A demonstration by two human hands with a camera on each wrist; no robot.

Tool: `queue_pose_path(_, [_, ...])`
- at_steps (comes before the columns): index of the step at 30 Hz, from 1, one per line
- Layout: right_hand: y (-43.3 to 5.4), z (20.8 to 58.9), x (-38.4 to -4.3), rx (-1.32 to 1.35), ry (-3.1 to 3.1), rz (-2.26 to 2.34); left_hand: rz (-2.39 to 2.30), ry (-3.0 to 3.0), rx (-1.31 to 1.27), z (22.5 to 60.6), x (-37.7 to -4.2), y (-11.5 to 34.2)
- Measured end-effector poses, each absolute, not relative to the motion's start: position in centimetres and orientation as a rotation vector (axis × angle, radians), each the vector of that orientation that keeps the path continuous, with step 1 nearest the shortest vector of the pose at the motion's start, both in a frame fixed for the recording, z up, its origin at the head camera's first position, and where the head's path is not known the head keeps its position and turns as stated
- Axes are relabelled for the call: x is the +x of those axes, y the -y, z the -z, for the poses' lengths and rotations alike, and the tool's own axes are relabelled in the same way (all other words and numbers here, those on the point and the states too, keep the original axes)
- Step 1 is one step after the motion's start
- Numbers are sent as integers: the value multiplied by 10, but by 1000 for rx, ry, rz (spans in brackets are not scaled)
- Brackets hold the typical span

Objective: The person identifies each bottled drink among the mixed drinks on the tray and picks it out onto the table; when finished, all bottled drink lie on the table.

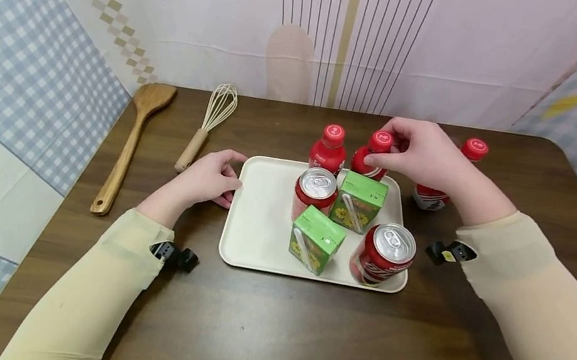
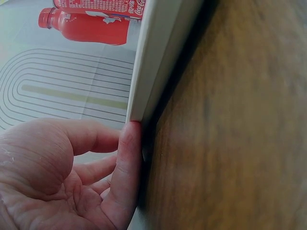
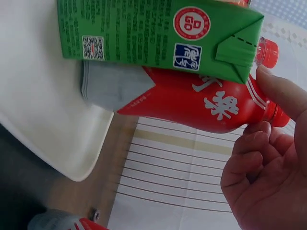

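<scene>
My left hand (image 1: 211,177) rests at the left edge of a cream tray (image 1: 258,226), one straight finger touching its rim in the left wrist view. With thumb and fingers, my right hand (image 1: 425,152) pinches a red drink bottle (image 3: 192,100) just below its cap. This bottle stands upright at the tray's back right, partly behind a green drink carton (image 1: 358,201). Another red bottle (image 1: 329,152) stands to its left, behind a red soda can (image 1: 314,200). Toward the tray's front are a second green carton (image 1: 315,242) and a second soda can (image 1: 375,261).
Outside the tray on the right, a third red bottle (image 1: 430,197) stands partly hidden by my right forearm. A whisk (image 1: 208,125) and a wooden spatula (image 1: 127,153) lie on the brown table (image 1: 250,339) at left. A patterned curtain hangs behind the table.
</scene>
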State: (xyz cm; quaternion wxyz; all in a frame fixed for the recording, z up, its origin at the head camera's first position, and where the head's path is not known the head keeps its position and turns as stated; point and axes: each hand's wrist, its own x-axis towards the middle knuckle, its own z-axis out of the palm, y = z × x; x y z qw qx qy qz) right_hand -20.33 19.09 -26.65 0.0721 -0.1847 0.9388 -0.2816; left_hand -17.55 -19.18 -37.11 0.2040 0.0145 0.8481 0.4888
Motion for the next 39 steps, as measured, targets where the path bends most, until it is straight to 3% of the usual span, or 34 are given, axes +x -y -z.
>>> queue_pose_path(23, [-198, 285, -199, -425, -2831, 1114, -1372, -2367, 59, 371, -174, 192])
queue_pose_path(39, [-225, 243, -168, -256, -2875, 1425, -1358, -2373, 49, 370, -176, 192])
